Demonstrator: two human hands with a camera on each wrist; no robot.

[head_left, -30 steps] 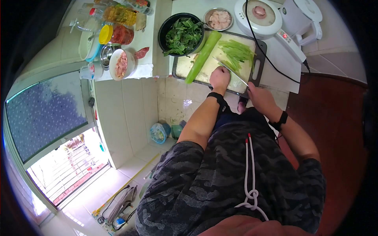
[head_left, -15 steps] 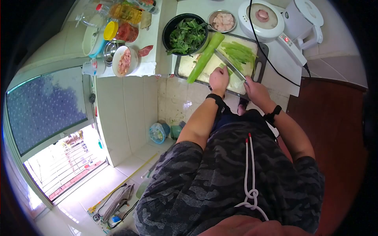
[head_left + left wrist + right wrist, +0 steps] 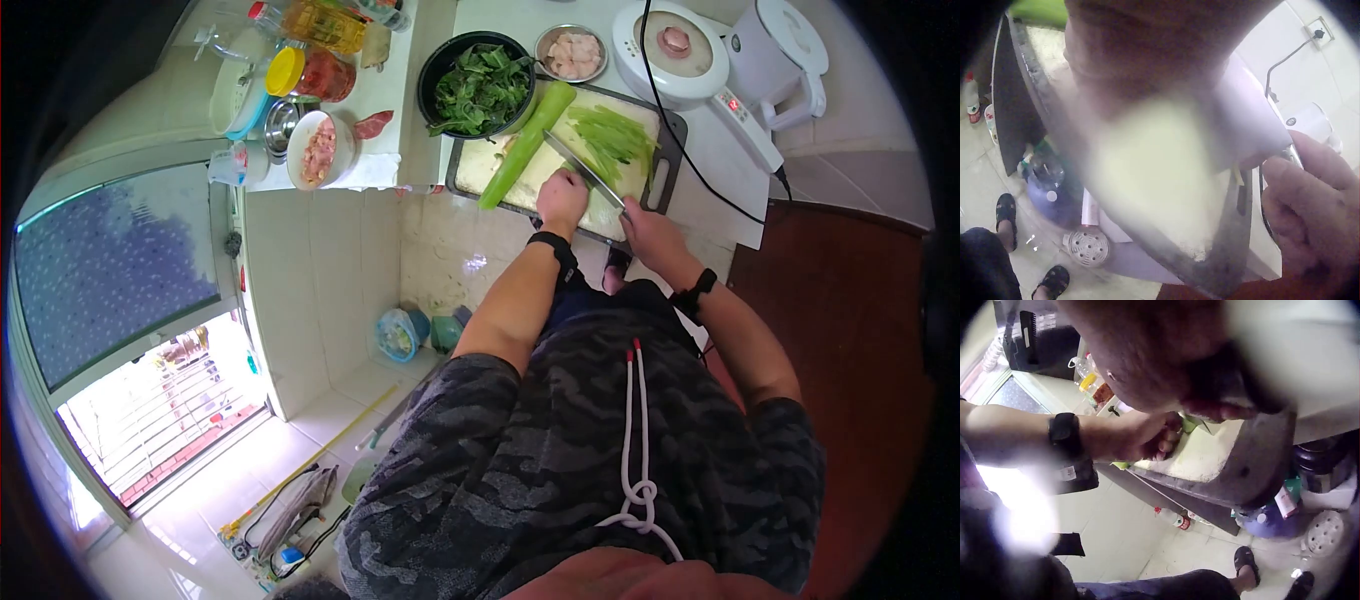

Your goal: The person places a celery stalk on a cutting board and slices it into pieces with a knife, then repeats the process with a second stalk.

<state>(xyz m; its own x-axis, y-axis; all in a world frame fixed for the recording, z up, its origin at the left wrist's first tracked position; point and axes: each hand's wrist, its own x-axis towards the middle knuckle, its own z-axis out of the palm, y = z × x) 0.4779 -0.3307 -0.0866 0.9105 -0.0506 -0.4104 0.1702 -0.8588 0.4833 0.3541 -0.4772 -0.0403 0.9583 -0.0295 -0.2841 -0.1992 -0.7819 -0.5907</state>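
In the head view, my right hand (image 3: 652, 235) grips a kitchen knife (image 3: 585, 170) by its handle. Its blade slants across the cutting board (image 3: 460, 185), passing right beside my left hand (image 3: 563, 198). The fingers of my left hand are curled down at the board; in the right wrist view they hold a small green vegetable piece (image 3: 1190, 423), partly hidden by the fingers. Green vegetable strips (image 3: 612, 138) lie in a pile beyond the blade. A long, thick, peeled green stem (image 3: 527, 145) lies along the board's left part.
A black pot (image 3: 424, 92) of leafy greens and a metal bowl (image 3: 540, 65) of pale meat stand behind the board. Rightward are a white cooker (image 3: 665, 75), a kettle (image 3: 780, 60) and a hanging black cable (image 3: 680, 140). A white bowl (image 3: 345, 160) of chopped meat stands left.
The knife blade has tilted, so more of its flat side shows, and my right hand has shifted slightly. My left hand stays nearly in place. The head view has moved a little.
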